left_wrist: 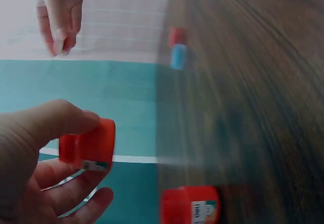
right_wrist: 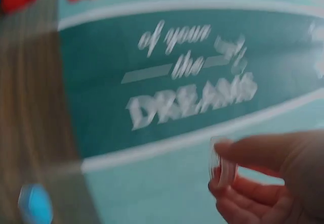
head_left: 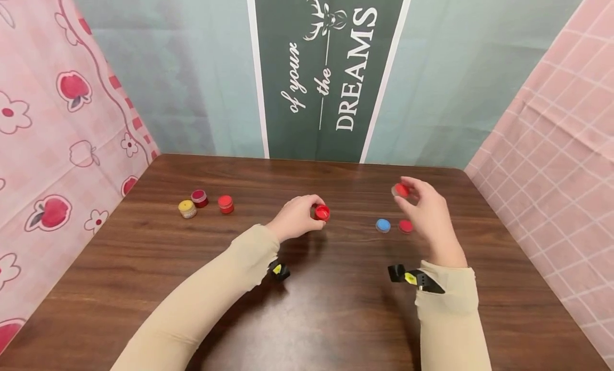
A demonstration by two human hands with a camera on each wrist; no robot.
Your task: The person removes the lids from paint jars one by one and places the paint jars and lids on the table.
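Left hand (head_left: 297, 216) gripped a red jar (head_left: 322, 213), thumb on one side, fingers on the other. Jar was up off the table (head_left: 331, 312), about mid-width, top uncapped, red inside. Right hand (head_left: 427, 211) pinched a clear-rimmed red lid (head_left: 401, 190) between thumb and fingers, also raised, well apart from the jar (its wrist view was blurred, so no finer detail on the lid from me). Below that hand, two more lids lay on the wood: a blue lid (head_left: 382, 225) and, just right of it, a dark red lid (head_left: 405, 226). Off to the left stood three more pots: yellow pot (head_left: 187, 209) just beside a dark red pot (head_left: 199, 198), then a bright red pot (head_left: 225, 204) slightly apart. Behind the table hung a green backdrop (head_left: 307, 136) with white sideways lettering.
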